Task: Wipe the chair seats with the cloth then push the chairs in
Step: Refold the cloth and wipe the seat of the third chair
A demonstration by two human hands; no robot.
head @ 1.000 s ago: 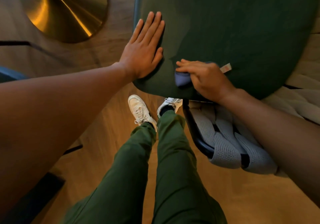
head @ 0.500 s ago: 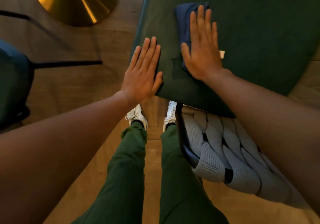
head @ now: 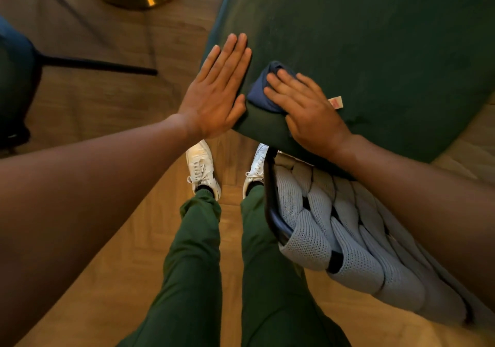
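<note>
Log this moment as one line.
step: wiping | right hand: presses blue cloth on green seat | left hand: flat on seat edge

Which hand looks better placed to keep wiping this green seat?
Probably the right hand: it already presses the blue cloth onto the seat. The left hand lies flat at the seat's edge, bracing.

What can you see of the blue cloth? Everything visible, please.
The cloth is dark blue, soft fabric, bunched into a lump rather than spread flat. It lies on the green chair seat near its front left corner. The right hand lies over it, fingers pressing down, covering most of it. A small pale tag pokes out beside that hand. The left hand rests flat alongside; contact with the cloth is unclear.
</note>
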